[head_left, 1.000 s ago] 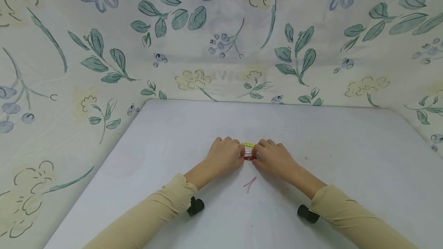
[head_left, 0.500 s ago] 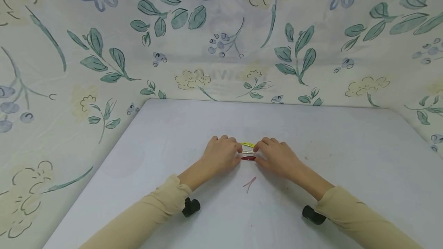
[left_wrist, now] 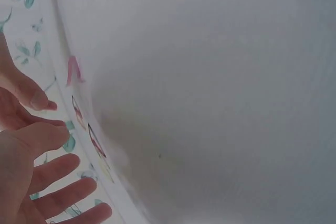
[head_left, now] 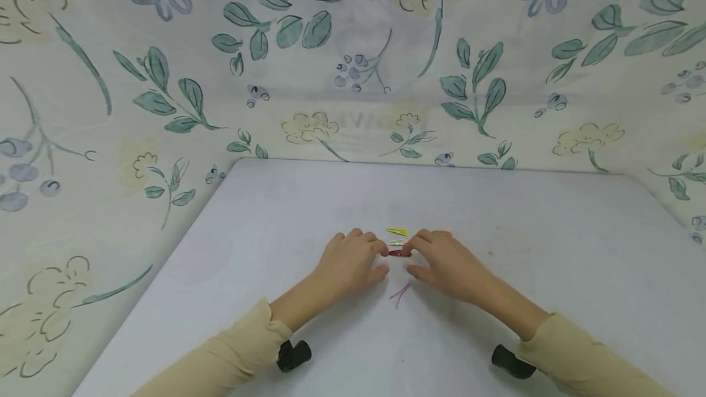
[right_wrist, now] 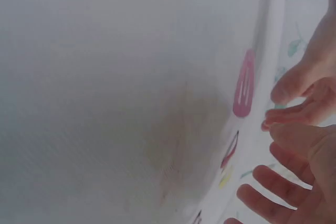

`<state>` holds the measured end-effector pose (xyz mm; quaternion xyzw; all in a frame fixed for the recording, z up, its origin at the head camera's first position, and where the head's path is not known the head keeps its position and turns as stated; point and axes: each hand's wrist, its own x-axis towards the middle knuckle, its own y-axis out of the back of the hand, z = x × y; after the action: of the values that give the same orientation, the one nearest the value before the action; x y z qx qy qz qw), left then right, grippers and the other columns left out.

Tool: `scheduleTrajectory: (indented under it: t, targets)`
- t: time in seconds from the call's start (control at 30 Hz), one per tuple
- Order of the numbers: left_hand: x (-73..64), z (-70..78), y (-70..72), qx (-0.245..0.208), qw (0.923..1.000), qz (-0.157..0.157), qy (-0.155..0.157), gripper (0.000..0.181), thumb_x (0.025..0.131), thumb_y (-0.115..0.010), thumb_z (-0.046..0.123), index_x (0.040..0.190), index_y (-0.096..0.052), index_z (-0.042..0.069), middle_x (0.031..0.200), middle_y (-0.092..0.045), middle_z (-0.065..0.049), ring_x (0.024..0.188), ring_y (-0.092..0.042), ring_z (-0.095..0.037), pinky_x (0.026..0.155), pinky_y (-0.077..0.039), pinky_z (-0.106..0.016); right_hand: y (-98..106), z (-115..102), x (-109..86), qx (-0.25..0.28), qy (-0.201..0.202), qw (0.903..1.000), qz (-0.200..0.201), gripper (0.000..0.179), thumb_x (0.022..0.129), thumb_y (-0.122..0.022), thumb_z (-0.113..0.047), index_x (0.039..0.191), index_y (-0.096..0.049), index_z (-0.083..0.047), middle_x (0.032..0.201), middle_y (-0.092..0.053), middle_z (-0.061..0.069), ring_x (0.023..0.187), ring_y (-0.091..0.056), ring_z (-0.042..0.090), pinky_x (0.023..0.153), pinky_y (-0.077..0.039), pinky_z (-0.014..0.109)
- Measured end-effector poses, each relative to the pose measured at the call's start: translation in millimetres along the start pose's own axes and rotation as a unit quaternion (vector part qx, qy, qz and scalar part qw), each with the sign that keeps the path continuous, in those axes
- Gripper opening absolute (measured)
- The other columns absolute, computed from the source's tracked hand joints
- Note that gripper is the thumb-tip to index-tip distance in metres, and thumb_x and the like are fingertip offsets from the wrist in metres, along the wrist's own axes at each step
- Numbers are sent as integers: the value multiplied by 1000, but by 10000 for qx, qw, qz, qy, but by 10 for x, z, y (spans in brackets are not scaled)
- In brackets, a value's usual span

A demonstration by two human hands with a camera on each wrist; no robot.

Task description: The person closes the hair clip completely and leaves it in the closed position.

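Several small hair clips lie in a column mid-table: a yellow clip (head_left: 397, 231) farthest, a pale clip (head_left: 396, 242), a red clip (head_left: 397, 253) and a pink clip (head_left: 399, 293) nearest me. My left hand (head_left: 358, 253) and right hand (head_left: 441, 256) lie on the table to either side, index fingertips at the ends of the red clip. The left wrist view shows my left hand (left_wrist: 37, 171) with fingers spread and holding nothing, near the pink clip (left_wrist: 72, 69). In the right wrist view my right hand (right_wrist: 294, 156) is likewise spread beside the pink clip (right_wrist: 244, 85).
The white table (head_left: 551, 262) is walled on three sides by a floral cloth (head_left: 353, 78). A small orange thing (head_left: 444, 234) shows just beyond my right hand's fingers. Black wrist cameras (head_left: 292, 355) sit under both sleeves.
Both hands have drawn back toward me, from beside the yellow and pale clips to the red clip. The orange thing beyond the right hand has come into view.
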<state>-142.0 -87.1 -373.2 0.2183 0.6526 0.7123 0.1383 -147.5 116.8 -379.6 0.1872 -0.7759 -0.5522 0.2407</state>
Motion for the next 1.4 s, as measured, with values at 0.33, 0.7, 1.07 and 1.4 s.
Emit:
scheduleTrajectory:
  t: [0.33,0.7,1.07,1.4]
  targets:
    - [-152,111,-115,-210,9995,-230,-89,27,86,-69,42,103,-74,21,106,-70,3,94,-60,-19,76,-50,-39,-89,-54,-173,214,-127,9975,-664,19,85,-76,-14,103,-70,-16,107,-65,2,102,-62,24,88,-52,45]
    - [-191,282,-168,112,9986,-304,-426,30,82,-71,48,97,-73,23,97,-65,6,91,-56,-16,75,-48,-39,-136,-21,-251,94,305,9986,-422,14,85,-74,-12,98,-72,-17,105,-65,-1,101,-58,21,82,-52,41]
    - [-210,278,-188,250,9980,-101,-566,13,83,-76,34,88,-69,23,93,-65,6,89,-58,-16,68,-47,-32,-166,-59,-299,207,349,9989,-218,12,85,-75,-9,87,-66,-17,104,-62,-2,99,-55,19,73,-53,33]
    - [-195,267,-177,148,9985,-178,-486,11,81,-77,25,83,-67,22,90,-62,5,87,-56,-16,67,-45,-33,-170,-108,-254,129,307,9990,-309,12,86,-73,-8,85,-64,-16,98,-58,-1,93,-51,18,67,-49,30]
